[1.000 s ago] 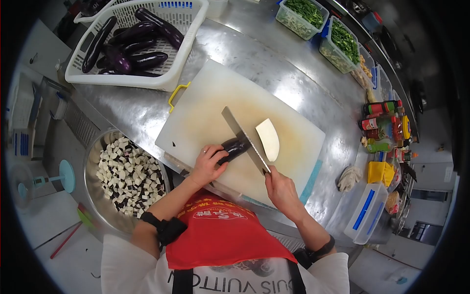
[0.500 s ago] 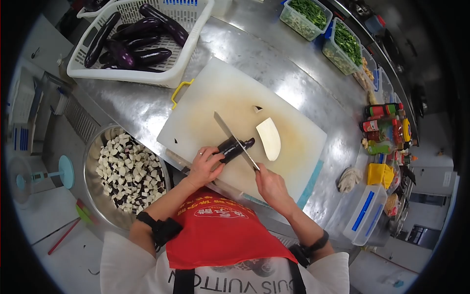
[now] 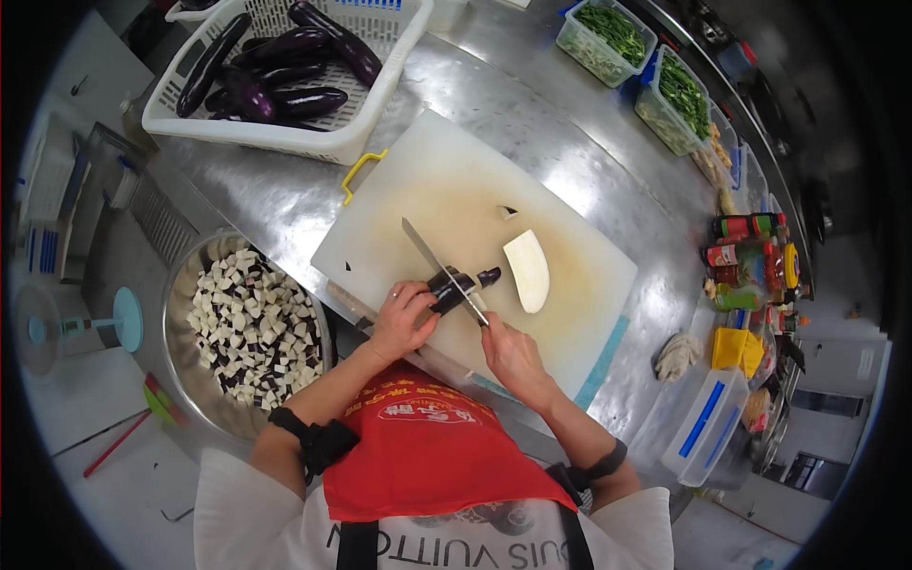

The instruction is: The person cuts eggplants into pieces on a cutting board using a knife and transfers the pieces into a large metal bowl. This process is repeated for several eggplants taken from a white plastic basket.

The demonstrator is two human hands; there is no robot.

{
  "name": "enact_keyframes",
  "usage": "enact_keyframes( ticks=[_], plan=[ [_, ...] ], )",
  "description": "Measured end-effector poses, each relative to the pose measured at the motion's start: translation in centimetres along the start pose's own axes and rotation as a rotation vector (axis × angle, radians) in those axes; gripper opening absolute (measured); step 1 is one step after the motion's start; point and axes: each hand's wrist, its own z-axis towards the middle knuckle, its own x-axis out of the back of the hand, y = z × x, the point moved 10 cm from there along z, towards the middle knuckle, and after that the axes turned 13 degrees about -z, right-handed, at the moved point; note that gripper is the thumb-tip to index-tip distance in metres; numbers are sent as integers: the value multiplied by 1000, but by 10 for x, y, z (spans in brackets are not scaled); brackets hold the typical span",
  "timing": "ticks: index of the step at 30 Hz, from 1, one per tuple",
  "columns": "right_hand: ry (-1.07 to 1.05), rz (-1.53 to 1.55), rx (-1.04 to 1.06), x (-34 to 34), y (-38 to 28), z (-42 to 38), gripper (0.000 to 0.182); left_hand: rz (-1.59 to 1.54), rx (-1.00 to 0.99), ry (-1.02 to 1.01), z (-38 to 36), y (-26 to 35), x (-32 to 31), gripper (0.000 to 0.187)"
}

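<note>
On the white cutting board (image 3: 570,261), my left hand (image 3: 404,318) presses down on a dark purple eggplant piece (image 3: 445,293), fingers curled over it. My right hand (image 3: 513,353) grips a kitchen knife (image 3: 425,245) by its handle. The blade crosses the eggplant piece just right of my left fingers. A short slice with purple skin (image 3: 489,276) lies right of the blade, apart from the held piece. Farther right rests a long eggplant section (image 3: 528,272), its pale flesh facing up. Small scraps, one a pale wedge (image 3: 508,212), lie on the board.
A large steel bowl (image 3: 175,356) of diced eggplant stands below the board's left corner. Behind it, a white basket (image 3: 351,142) holds whole eggplants (image 3: 245,93). Tubs of chopped greens (image 3: 608,36), sauce bottles (image 3: 746,256) and a crumpled cloth (image 3: 678,357) line the right side.
My right hand and the knife have moved left along the eggplant piece. Its dark end slice now sits separate, right of the blade. My left hand keeps its hold.
</note>
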Motion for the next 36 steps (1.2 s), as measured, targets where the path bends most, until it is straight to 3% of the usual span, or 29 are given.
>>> enact_keyframes(
  ticks=[8, 11, 15, 22, 25, 29, 33, 36],
  plan=[
    [-4, 80, 54, 35, -10, -15, 16, 19, 83, 65, -10, -5, 3, 32],
    [-54, 9, 57, 4, -10, -9, 15, 15, 91, 61, -10, -7, -1, 33],
    [9, 63, 47, -4, -4, -2, 14, 52, 74, 42, -7, -2, 0, 33],
    [246, 194, -117, 64, 27, -26, 13, -52, 139, -9, 32, -16, -31, 37],
    [319, 197, -232, 79, 51, -46, 14, 37, -87, -52, 72, 15, -46, 35],
    [412, 208, -381, 89, 82, -76, 13, 70, -221, -307, 117, 39, -103, 34],
    [485, 196, -448, 91, 99, -99, 9, 332, -256, -601, 123, 11, -176, 42],
    [506, 181, -462, 92, 102, -107, 12, 446, -107, -966, 132, 19, -174, 39]
  ],
)
